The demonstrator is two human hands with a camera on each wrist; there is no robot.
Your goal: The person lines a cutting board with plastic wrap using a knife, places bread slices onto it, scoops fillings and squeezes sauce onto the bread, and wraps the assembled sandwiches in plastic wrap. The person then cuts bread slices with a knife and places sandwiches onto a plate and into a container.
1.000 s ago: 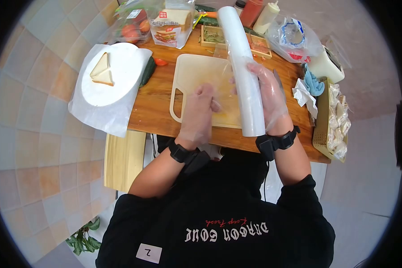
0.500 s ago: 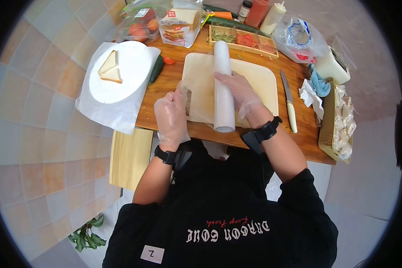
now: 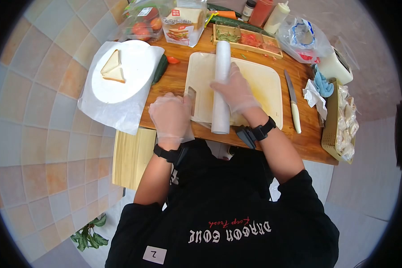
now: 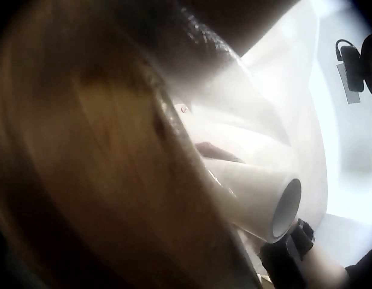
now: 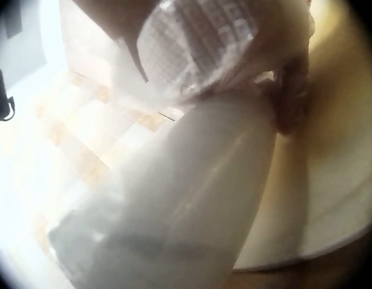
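A white roll of plastic film (image 3: 221, 109) lies lengthwise across the cream cutting board (image 3: 265, 89), its near end past the board's edge. My gloved right hand (image 3: 239, 93) grips the roll around its middle, thumb over its left side. In the right wrist view, gloved fingers wrap the roll (image 5: 204, 174). My gloved left hand (image 3: 169, 117) is curled at the board's lower left corner, pinching translucent film that spans toward the roll; its fingertips are hidden. The roll's hollow end (image 4: 287, 208) shows in the left wrist view.
A knife (image 3: 292, 98) lies right of the board. Bread triangles (image 3: 114, 69) sit on a white plate (image 3: 105, 91) at left, beside a cucumber (image 3: 161, 70). Behind are a compartment tray (image 3: 250, 46), bread bag (image 3: 183, 27) and bottles; a basket (image 3: 330, 134) stands at right.
The roll has come down from a raised tilt to lie across the board. My left hand has moved left, away from the board's middle, and my right hand has shifted left with the roll.
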